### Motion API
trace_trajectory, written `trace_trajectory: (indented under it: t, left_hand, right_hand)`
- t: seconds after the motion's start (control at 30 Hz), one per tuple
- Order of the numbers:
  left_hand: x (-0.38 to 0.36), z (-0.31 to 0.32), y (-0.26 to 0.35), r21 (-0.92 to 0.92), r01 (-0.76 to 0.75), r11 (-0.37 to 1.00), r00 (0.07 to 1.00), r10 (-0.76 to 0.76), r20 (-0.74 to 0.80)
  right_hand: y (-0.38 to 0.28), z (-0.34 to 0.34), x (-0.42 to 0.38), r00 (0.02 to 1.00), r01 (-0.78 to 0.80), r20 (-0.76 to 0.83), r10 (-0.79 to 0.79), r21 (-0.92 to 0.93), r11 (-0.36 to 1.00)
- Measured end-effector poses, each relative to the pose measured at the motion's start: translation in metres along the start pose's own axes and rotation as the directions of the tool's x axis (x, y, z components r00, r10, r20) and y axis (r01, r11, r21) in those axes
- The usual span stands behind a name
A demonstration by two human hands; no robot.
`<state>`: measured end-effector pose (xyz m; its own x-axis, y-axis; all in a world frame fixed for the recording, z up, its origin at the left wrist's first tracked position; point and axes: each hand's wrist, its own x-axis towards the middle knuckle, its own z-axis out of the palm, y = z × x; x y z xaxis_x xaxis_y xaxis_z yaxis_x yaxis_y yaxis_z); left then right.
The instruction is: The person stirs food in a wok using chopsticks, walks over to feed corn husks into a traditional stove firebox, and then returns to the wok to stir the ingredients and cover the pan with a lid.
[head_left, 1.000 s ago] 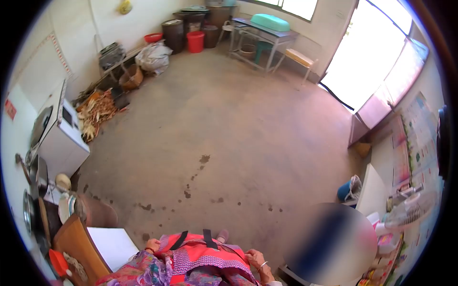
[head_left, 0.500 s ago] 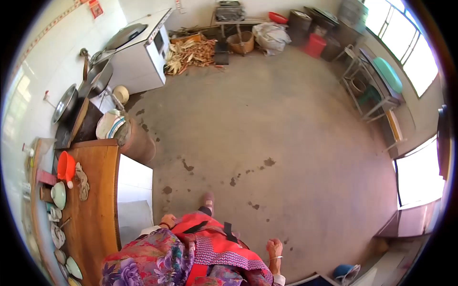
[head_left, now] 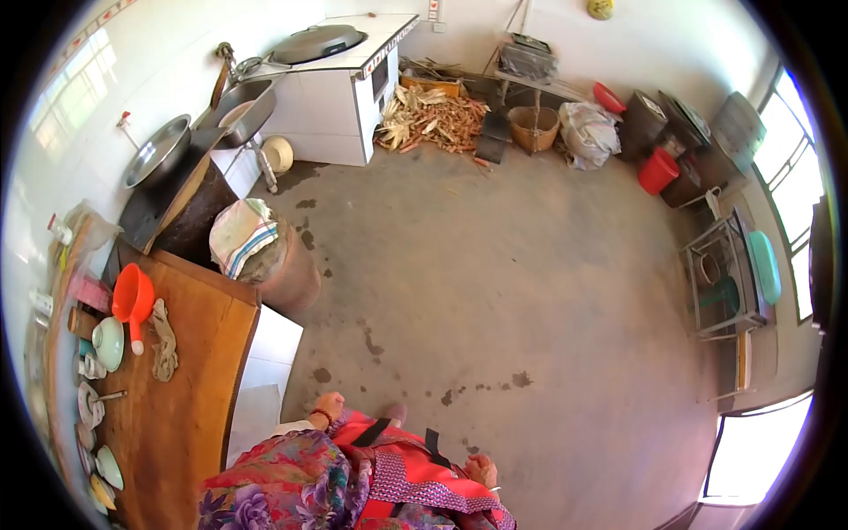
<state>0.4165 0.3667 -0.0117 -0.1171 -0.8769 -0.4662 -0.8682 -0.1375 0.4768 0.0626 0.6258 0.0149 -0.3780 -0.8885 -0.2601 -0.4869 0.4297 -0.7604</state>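
My left hand, with a dark red bead bracelet at the wrist, hangs low in front of me. Its fingers look loosely curled, and no object shows in them. It is nearest to my red apron and the white-tiled side of the wooden-topped counter. On the other side my right hand is beside the apron, above the floor. A pale bracelet circles that wrist, the fingers look curled in, and nothing is visible in them. Part of one shoe shows ahead of the apron.
On the counter are a red ladle, a cloth and several bowls. A cloth-covered clay jar stands beyond it. Farther off are a tiled stove, corn cobs, a basket and a red bucket. Dark wet spots mark the floor.
My view has shifted so the stove and counter sit farther right and lower in the frame. My left hand has swung forward; my right hand is closer to the apron.
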Motion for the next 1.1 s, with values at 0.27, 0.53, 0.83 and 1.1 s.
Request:
trace_trajectory:
  t: [0.27, 0.53, 0.83, 1.1]
  left_hand:
    - [0.041, 0.003, 0.024, 0.009, 0.074, 0.997, 0.994, -0.073, -0.076]
    - [0.022, -0.002, 0.069, -0.155, 0.321, 0.934, 0.938, -0.292, 0.185]
    - [0.064, 0.019, 0.054, 0.004, 0.26, 0.966, 0.933, -0.252, 0.257]
    - [0.21, -0.023, 0.086, -0.331, 0.324, 0.886, 0.931, -0.362, -0.056]
  right_hand:
    - [-0.023, -0.077, 0.047, 0.875, -0.483, 0.058, 0.48, 0.16, 0.861]
    - [0.07, -0.129, 0.152, 0.816, -0.577, 0.073, 0.574, 0.174, 0.798]
    - [-0.059, -0.149, 0.403, 0.997, -0.073, 0.024, 0.072, 0.006, 0.997]
    - [-0.147, -0.1, 0.501, 0.968, -0.092, 0.237, 0.078, 0.048, 0.995]
